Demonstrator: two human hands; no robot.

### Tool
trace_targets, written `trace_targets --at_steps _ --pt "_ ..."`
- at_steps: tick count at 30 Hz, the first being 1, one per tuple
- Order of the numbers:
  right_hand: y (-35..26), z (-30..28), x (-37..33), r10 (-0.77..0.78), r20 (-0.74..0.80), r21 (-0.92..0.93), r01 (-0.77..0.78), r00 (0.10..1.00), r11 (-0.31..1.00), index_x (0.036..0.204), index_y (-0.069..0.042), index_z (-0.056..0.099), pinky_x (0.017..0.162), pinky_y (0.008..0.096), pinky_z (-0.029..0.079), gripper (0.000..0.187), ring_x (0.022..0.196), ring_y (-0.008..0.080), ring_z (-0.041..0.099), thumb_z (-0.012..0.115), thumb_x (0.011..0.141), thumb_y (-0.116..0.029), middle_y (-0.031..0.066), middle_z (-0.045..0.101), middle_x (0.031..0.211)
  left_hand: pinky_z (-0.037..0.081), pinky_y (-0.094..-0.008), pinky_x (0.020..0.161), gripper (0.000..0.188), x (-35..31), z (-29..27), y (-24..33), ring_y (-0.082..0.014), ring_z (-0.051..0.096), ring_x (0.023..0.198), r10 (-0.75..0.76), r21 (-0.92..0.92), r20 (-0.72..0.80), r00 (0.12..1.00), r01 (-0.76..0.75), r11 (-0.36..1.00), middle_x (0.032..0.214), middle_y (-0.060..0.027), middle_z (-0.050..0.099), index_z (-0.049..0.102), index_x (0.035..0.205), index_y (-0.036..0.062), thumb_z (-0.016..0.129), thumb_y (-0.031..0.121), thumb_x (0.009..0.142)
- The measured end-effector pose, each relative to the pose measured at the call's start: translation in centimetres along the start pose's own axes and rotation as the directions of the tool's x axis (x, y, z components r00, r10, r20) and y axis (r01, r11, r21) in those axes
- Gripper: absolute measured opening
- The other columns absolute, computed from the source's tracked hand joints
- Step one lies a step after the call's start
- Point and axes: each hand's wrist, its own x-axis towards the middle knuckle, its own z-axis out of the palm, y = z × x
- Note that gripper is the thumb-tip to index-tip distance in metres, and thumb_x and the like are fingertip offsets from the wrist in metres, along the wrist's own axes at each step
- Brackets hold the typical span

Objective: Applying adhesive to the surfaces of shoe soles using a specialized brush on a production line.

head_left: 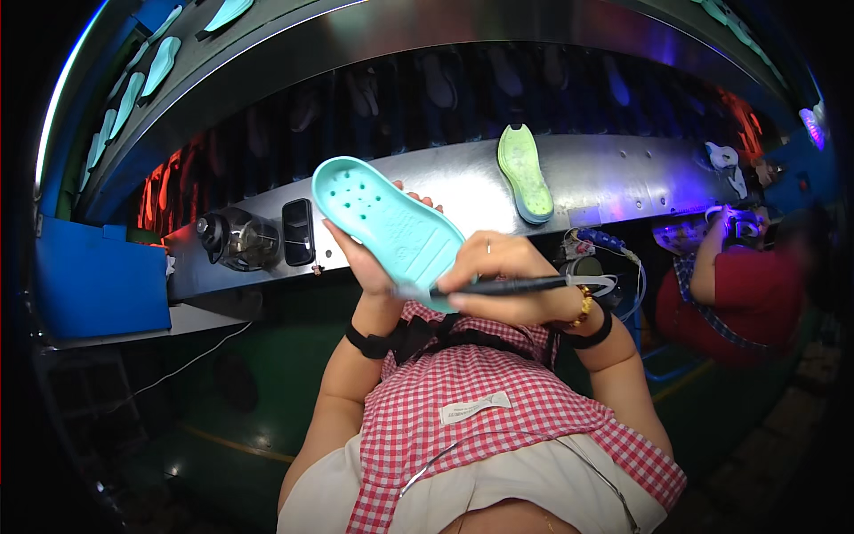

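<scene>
My left hand (363,265) grips a turquoise shoe sole (378,214) from below and the side, its hollow inner face turned up and its holed end pointing away from me to the left. Fingertips show past the sole's far right edge. In my right hand (509,262) is a slim black-handled brush (511,287), held like a pen. Its pale tip is smeared by motion and lies at the near end of the sole, beside my left wrist. Whether the tip touches the sole, I cannot tell.
On the metal bench (454,169) lie a pale green shoe sole (525,173), a dark phone-like tray (297,231) and a clear jug (238,238) with a black lid. A co-worker in red (743,298) sits at the right. Soles ride a conveyor (213,67) beyond.
</scene>
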Motion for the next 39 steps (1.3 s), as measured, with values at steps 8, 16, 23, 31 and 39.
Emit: trace_targets --at_steps 8,16,23,31,39 --pt "0.7 -1.4 -1.0 0.064 0.069 0.107 -0.071 0.996 0.992 0.089 -0.004 0.065 0.068 0.0235 0.046 0.022 0.077 0.0151 0.057 0.068 0.068 -0.003 0.0098 0.061 0.084 0.043 -0.0454 0.084 0.09 0.5 1.3 2.1 -0.0302 0.054 0.09 0.136 0.181 0.014 0.991 -0.136 0.974 0.098 -0.0174 0.054 0.044 0.112 0.0033 0.021 0.079 0.068" --pt "1.7 -1.0 -1.8 0.288 0.008 0.363 -0.271 0.958 0.891 0.092 -0.002 0.064 0.073 0.0246 0.046 0.022 0.082 0.0127 0.058 0.067 0.07 -0.003 0.0082 0.061 0.09 0.044 -0.0455 0.085 0.093 0.6 2.1 2.8 -0.0308 0.053 0.096 0.152 0.19 -0.059 0.987 -0.138 0.972 0.103 -0.0182 0.052 0.039 0.119 0.0058 0.034 0.08 0.063" --pt "3.0 -0.7 -1.3 0.334 -0.04 0.802 -0.169 0.942 0.573 0.094 0.003 0.057 0.08 0.0262 0.046 0.017 0.09 0.0171 0.057 0.059 0.078 -0.005 0.0131 0.058 0.098 0.036 -0.053 0.091 0.081 0.6 4.3 3.5 -0.0304 0.051 0.1 0.048 0.134 -0.049 0.998 -0.041 0.99 0.113 -0.0157 0.049 0.038 0.123 0.0046 0.027 0.07 0.077" --pt "0.4 0.9 -0.9 0.308 -0.09 0.52 -0.219 0.947 0.826 0.097 0.002 0.059 0.069 0.0204 0.046 0.02 0.078 0.0084 0.055 0.058 0.077 -0.001 0.0083 0.06 0.089 0.04 -0.0461 0.09 0.06 -1.0 4.7 1.5 -0.0358 0.051 0.101 -0.081 -0.024 0.01 0.997 0.081 0.996 0.116 -0.0204 0.047 0.029 0.128 0.0018 0.023 0.046 0.088" --pt "0.4 -1.0 0.2 0.156 -0.039 0.397 -0.128 0.987 0.909 0.094 0.001 0.062 0.068 0.0198 0.046 0.02 0.075 0.0105 0.059 0.061 0.074 -0.001 0.0092 0.063 0.087 0.039 -0.0511 0.09 0.06 -0.2 3.8 1.8 -0.037 0.051 0.101 -0.067 0.117 0.014 0.998 0.065 0.991 0.119 -0.0209 0.046 0.035 0.126 0.0016 0.036 0.045 0.085"
